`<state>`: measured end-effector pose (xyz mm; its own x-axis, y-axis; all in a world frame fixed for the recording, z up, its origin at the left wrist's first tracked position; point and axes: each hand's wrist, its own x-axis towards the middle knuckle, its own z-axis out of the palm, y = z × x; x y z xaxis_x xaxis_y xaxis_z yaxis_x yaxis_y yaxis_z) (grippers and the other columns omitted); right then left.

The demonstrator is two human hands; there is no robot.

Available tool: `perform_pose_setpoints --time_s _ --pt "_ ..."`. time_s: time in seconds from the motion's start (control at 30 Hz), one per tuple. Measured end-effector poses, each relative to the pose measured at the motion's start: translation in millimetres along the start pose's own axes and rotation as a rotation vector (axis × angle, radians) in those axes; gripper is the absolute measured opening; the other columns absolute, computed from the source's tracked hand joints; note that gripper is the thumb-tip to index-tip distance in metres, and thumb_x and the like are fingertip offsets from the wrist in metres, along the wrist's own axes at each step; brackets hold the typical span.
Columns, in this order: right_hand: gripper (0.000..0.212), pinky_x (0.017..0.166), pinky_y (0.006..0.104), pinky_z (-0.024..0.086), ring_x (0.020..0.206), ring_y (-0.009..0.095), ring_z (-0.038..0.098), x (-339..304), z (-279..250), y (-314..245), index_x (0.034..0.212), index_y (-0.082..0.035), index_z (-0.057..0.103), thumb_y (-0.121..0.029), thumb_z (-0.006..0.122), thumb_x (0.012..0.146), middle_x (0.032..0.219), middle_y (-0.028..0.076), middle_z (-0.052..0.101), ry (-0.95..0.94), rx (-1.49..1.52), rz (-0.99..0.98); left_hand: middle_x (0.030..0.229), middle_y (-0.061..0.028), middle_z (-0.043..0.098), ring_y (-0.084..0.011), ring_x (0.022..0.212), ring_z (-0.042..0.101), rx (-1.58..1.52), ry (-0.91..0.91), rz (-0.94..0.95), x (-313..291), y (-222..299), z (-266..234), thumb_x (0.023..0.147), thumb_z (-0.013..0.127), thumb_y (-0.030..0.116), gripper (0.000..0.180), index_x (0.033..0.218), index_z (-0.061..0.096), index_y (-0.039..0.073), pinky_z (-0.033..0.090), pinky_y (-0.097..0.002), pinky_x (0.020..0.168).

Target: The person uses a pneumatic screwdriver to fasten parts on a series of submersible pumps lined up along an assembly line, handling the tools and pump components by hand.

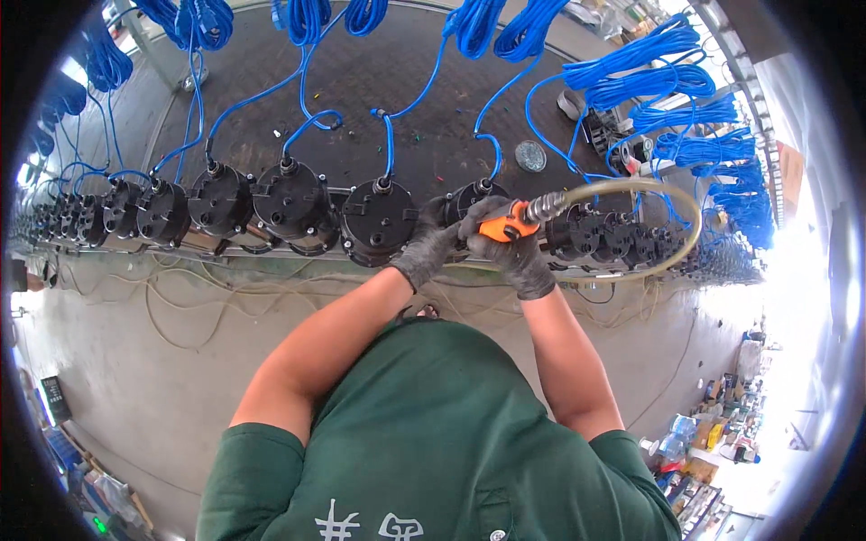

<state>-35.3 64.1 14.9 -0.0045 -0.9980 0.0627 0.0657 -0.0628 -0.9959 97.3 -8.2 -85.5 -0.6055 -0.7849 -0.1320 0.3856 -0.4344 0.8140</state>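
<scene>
My right hand point(510, 248), in a dark grey glove, is closed around an orange air tool point(507, 224). A metal coupling at its upper right joins a clear yellowish hose point(690, 225) that loops out to the right. Under the tool stands a black round-topped unit point(465, 200) with a blue cable rising from its top; my hands hide much of it. My gloved left hand point(426, 248) is curled against that unit's left side, its fingertips partly hidden. Just left of it sits another black unit point(377, 221), apart from the tool.
Similar black units point(293, 203) stand in a long row to both sides. Coiled blue cables point(622, 72) hang beyond them. A round metallic disc point(530, 156) lies on the dark surface point(397, 81). Loose hoses point(194, 311) trail over the floor; boxes and bottles point(681, 437) fill the lower right.
</scene>
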Motion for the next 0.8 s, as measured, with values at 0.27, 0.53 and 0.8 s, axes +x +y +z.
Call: perform_pose_setpoints --time_s 0.27,0.53,0.8 --pt "0.042 0.082 0.0296 0.056 0.086 0.014 0.066 6 5 -2 0.112 -0.002 0.06 -0.011 0.083 0.079 0.094 0.003 0.07 0.111 -0.209 -0.106 0.13 -0.011 0.063 -0.0196 0.108 0.068 0.078 -0.027 -0.067 2 14 8 0.087 0.079 0.011 0.059 0.138 0.05 -0.001 0.058 -0.0339 0.092" --pt "0.046 0.081 0.033 0.056 0.091 0.019 0.067 -43 -38 -6 0.119 -0.003 0.058 -0.012 0.08 0.08 0.102 0.005 0.068 0.302 0.585 -0.068 0.126 -0.0108 0.062 -0.0217 0.11 0.063 0.092 0.103 0.001 -10 -4 5 0.092 0.072 0.016 0.059 0.144 0.046 0.005 0.054 -0.0357 0.093" --pt "0.051 0.087 0.0475 0.053 0.09 0.024 0.064 -128 -146 -35 0.122 -0.01 0.062 -0.012 0.078 0.074 0.091 0.006 0.066 0.691 0.492 -0.239 0.149 -0.0211 0.044 -0.0419 0.133 0.046 1.457 0.109 0.529 -8 52 103 0.073 0.079 0.029 0.063 0.133 0.061 0.023 0.037 -0.0548 0.11"
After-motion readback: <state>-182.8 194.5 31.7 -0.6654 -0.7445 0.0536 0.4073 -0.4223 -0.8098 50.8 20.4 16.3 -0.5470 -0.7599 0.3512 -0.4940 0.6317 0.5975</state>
